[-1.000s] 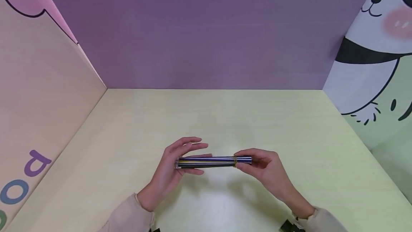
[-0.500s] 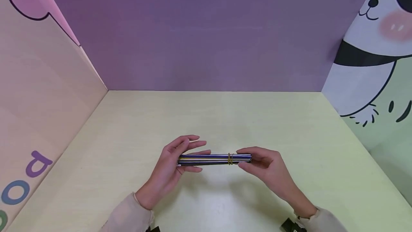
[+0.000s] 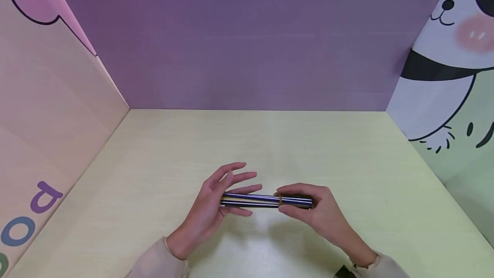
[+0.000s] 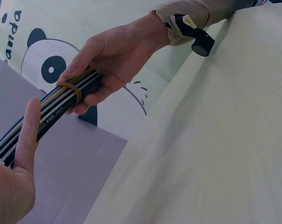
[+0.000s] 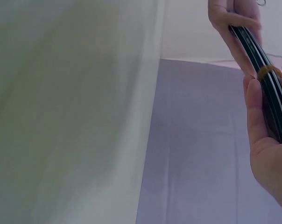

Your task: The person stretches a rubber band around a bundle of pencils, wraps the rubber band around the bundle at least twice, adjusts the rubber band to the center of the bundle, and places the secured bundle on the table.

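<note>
A bundle of dark, striped pencils (image 3: 251, 200) lies level between the two hands, above the table. A yellowish rubber band (image 4: 71, 88) is wound around it near its right end. My right hand (image 3: 312, 203) grips that end, with thumb and fingertips at the band. The left end of the bundle rests against the palm of my left hand (image 3: 210, 209), whose fingers are spread and mostly straight. In the left wrist view, one straight left finger (image 4: 29, 135) lies beside the pencils. The right wrist view shows the bundle (image 5: 267, 84) partly cut off by the frame.
Below the hands is a pale table (image 3: 247, 140). A purple wall (image 3: 247, 46) stands at the back, a pink panel (image 3: 58, 98) at the left, and a panda-printed panel (image 3: 436, 98) at the right. A dark wrist camera (image 3: 343, 272) sits by the right sleeve.
Both hands and the bundle have shifted slightly right and nearer the person. The right fingertips, beside the band half a second ago, are now at it. The left fingers stay spread.
</note>
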Demonstrator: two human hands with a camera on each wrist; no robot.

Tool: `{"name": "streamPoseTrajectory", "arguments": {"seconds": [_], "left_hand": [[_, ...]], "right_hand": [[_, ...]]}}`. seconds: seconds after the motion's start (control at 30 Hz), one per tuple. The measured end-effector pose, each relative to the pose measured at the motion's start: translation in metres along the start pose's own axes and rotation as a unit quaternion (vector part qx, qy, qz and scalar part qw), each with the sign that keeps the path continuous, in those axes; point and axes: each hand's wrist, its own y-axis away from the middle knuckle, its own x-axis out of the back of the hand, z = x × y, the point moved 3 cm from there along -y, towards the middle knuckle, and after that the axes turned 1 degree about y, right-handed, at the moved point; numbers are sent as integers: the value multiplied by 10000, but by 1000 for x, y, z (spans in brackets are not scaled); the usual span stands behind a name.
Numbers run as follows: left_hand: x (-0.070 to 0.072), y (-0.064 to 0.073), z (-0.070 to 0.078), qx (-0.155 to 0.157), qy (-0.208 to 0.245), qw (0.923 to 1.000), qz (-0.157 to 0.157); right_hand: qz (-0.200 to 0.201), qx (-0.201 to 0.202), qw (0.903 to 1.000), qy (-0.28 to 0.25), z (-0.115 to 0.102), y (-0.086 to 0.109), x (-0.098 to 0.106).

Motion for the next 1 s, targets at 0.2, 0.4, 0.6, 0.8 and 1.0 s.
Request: {"name": "streamPoseTrajectory", "arguments": {"seconds": [0.2, 0.4, 0.6, 0.8, 1.0], "left_hand": [[1, -1, 1, -221, -7, 9997, -81], [-5, 1, -10, -133, -106, 9997, -165], [-8, 1, -13, 95, -290, 9992, -243], [0, -3, -5, 102, -203, 9997, 133], [-3, -1, -9, 68, 240, 9997, 4]], "right_hand": [[-22, 117, 9999, -108, 1, -3, 7], [-356, -305, 9988, 147, 5, -1, -1], [-579, -335, 9962, 549, 6, 0, -2], [-271, 82, 9949, 971, 4, -5, 13], [-302, -172, 9935, -1086, 10, -5, 8]]}}
